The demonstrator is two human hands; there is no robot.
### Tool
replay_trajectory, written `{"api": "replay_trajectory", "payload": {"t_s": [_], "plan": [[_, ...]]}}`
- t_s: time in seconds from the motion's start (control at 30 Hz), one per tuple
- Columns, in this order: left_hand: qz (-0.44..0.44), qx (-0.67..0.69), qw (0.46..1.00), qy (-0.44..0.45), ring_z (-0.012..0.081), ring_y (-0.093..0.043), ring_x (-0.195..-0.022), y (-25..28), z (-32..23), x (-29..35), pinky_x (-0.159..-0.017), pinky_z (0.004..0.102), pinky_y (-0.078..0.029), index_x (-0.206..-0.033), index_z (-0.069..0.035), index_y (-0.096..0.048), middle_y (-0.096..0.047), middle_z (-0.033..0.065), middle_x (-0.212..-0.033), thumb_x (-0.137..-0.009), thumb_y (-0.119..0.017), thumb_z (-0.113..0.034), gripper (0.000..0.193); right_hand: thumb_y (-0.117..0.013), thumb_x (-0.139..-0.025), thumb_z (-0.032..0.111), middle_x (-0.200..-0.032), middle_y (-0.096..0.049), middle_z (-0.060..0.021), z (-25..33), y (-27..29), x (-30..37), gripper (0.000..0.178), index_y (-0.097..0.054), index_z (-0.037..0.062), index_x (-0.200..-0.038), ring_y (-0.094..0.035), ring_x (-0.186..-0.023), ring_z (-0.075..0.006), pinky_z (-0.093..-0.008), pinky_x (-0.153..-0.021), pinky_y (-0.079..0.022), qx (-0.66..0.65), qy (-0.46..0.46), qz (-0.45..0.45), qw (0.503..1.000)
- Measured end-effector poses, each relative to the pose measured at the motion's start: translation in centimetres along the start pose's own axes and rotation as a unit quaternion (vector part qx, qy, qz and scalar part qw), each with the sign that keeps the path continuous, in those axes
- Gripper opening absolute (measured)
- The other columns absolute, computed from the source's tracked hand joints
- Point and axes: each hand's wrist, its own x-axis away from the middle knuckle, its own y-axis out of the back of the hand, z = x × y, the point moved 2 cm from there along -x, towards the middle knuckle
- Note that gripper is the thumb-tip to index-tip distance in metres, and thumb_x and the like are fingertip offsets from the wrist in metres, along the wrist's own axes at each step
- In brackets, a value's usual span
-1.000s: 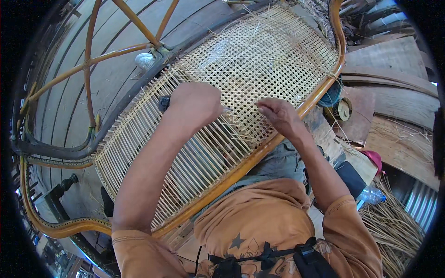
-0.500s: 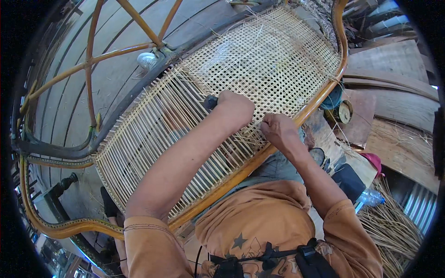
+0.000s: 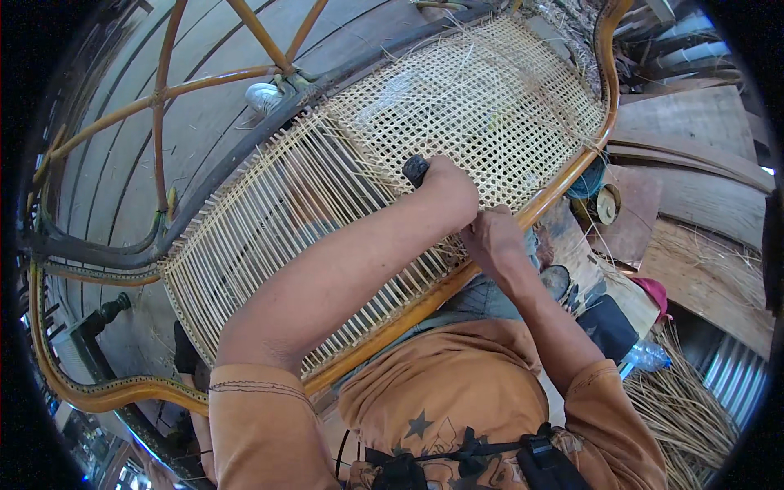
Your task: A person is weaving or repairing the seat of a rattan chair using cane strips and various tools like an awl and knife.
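A dark-handled tool (image 3: 416,169) is being gripped in the closed left hand (image 3: 447,189) over the half-woven cane seat panel (image 3: 457,106), while loose strands are being pinched at its near edge by the right hand (image 3: 492,241), its fingertips being hidden.

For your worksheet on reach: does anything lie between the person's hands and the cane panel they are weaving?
Nothing visible does. The left hand grips a dark tool handle right on the woven cane panel, and the right hand rests at its near edge.

Plank floor (image 3: 694,122) carries rattan bench frame (image 3: 457,286); loose cane strands (image 3: 694,408), plastic bottle (image 3: 649,355) lie beside it.
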Motion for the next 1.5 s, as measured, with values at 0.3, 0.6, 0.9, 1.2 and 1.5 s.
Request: {"api": "replay_trajectory", "payload": {"t_s": [0.3,0.6,0.9,1.2,1.5], "plan": [[-0.056,0.026,0.998,-0.016,0.0234,-0.067,-0.087,-2.5,1.3,0.2,-0.070,0.0358,-0.052,-0.091,-0.009,-0.071,-0.069,0.0077,-0.093,-0.078,-0.063,-0.016,0.017,-0.060,-0.074,0.013,-0.062,-0.060,-0.0161,1.3,-0.5,0.3,0.015,-0.060,0.0044,-0.062,-0.057,-0.065,-0.0328,-0.0411,-0.065,-0.047,-0.006,0.017,-0.104,0.994],[-0.047,0.038,0.998,0.026,0.0227,-0.067,-0.085,-2.8,1.4,-0.8,-0.068,0.0357,-0.052,-0.088,-0.011,-0.072,-0.069,0.0070,-0.090,-0.078,-0.061,-0.021,0.018,-0.059,-0.076,0.010,-0.077,-0.060,-0.0137,0.7,1.3,0.6,0.008,-0.061,0.0046,-0.083,-0.056,-0.076,-0.0332,-0.0413,-0.071,-0.047,-0.076,0.087,-0.105,0.988],[-0.032,0.068,0.992,0.105,0.0279,-0.066,-0.082,-2.6,5.9,2.3,-0.070,0.0390,-0.052,-0.086,-0.006,-0.070,-0.068,0.0110,-0.087,-0.075,-0.058,-0.025,0.025,-0.056,-0.077,0.010,-0.085,-0.056,-0.0127,-0.5,1.0,-0.7,0.004,-0.057,0.0061,-0.079,-0.057,-0.082,-0.0336,-0.0425,-0.072,-0.048,-0.056,0.123,-0.052,0.989],[-0.023,0.116,0.970,0.213,0.0260,-0.066,-0.086,-3.6,7.4,5.5,-0.073,0.0376,-0.052,-0.090,-0.008,-0.071,-0.068,0.0112,-0.093,-0.078,-0.058,-0.027,0.027,-0.059,-0.076,0.018,-0.083,-0.061,-0.0180,0.8,2.0,-2.1,0.015,-0.062,0.0037,-0.080,-0.061,-0.081,-0.0349,-0.0430,-0.070,-0.050,-0.042,0.032,0.017,0.998],[-0.098,0.112,0.975,0.163,0.0303,-0.066,-0.079,-0.2,4.9,6.3,-0.070,0.0416,-0.052,-0.083,-0.003,-0.069,-0.067,0.0155,-0.083,-0.080,-0.055,-0.035,0.035,-0.062,-0.085,0.020,-0.064,-0.057,-0.0017,1.4,1.7,-2.7,0.021,-0.063,-0.0004,-0.088,-0.048,-0.060,-0.0094,-0.0286,-0.057,-0.041,-0.407,0.028,0.059,0.911]]}}
